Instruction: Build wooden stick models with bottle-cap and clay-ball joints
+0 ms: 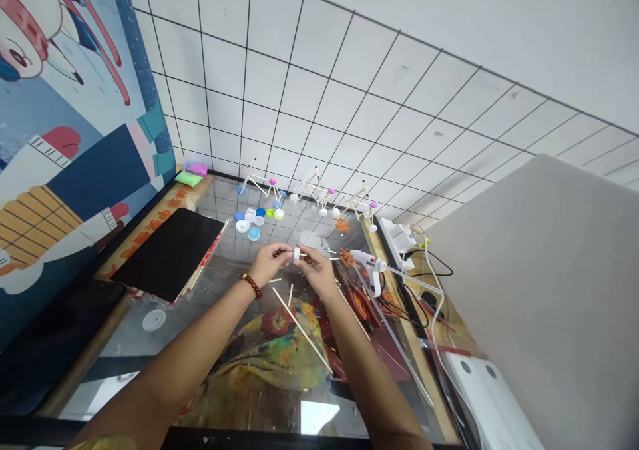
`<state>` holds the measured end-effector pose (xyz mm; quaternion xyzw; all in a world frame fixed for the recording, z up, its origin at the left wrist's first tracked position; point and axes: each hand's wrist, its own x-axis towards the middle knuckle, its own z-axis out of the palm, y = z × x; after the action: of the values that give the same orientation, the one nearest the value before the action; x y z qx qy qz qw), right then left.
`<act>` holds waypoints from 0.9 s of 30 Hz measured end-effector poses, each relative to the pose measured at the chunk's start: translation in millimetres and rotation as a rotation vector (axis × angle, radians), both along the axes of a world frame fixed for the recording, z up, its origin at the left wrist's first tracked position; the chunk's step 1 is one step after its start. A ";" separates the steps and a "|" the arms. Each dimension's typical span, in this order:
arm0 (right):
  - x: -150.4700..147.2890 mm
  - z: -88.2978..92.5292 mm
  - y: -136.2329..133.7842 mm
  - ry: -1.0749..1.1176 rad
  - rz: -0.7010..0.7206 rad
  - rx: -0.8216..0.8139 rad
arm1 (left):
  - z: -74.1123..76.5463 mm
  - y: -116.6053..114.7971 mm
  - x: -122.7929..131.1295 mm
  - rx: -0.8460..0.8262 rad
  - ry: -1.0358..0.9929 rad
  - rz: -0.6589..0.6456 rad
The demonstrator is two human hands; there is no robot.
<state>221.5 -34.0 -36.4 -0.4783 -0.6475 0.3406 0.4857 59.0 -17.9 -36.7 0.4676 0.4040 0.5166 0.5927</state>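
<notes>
Between the fingertips of both hands, above the middle of the glass table, is a small white cap. My left hand, with a beaded bracelet at the wrist, pinches the cap from the left. My right hand is closed at its right side, where a short pale stick seems to run between the fingers. Below the hands, a long wooden stick lies slantwise on the glass, with a shorter stick near its upper end.
Coloured bottle caps and small stick models stand towards the back. A white glue gun with cables is at the right. Black sheets lie at the left, near a round white lid.
</notes>
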 end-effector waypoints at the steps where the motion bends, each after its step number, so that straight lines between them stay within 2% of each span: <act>1: 0.1 4.2 -2.0 -0.038 -0.010 0.018 | -0.1 -0.1 0.6 0.006 -0.001 -0.011; 4: 1.1 16.8 -9.2 -0.171 -0.032 0.090 | 0.4 -0.1 2.9 0.013 -0.013 -0.032; 7: 5.1 26.4 -14.3 -0.262 -0.062 0.147 | 2.2 0.8 3.8 0.017 -0.041 0.004; 11: 14.0 31.4 -13.6 -0.317 -0.344 -0.015 | 4.8 1.5 0.9 0.051 -0.098 0.146; 13: 15.5 32.6 -12.3 -0.368 -0.411 -0.066 | 5.7 1.3 -1.6 0.069 -0.115 0.233; 15: 12.4 34.9 -12.0 -0.504 -0.353 -0.035 | 6.5 1.5 -4.0 0.085 -0.138 0.329; 19: -6.8 42.8 -9.8 -0.819 -0.138 0.036 | 10.5 6.7 -12.2 0.090 -0.258 0.494; 23: -30.6 46.4 6.1 -0.831 -0.072 -0.005 | 22.9 21.1 -36.3 0.089 -0.338 0.638; 27: -51.7 41.2 30.8 -0.792 -0.057 -0.069 | 49.8 34.0 -72.0 0.094 -0.400 0.760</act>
<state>169.8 -3.2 4.8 -0.6064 -0.7593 0.1380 0.1915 -12.9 16.1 13.1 0.2027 0.4005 0.7964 0.4052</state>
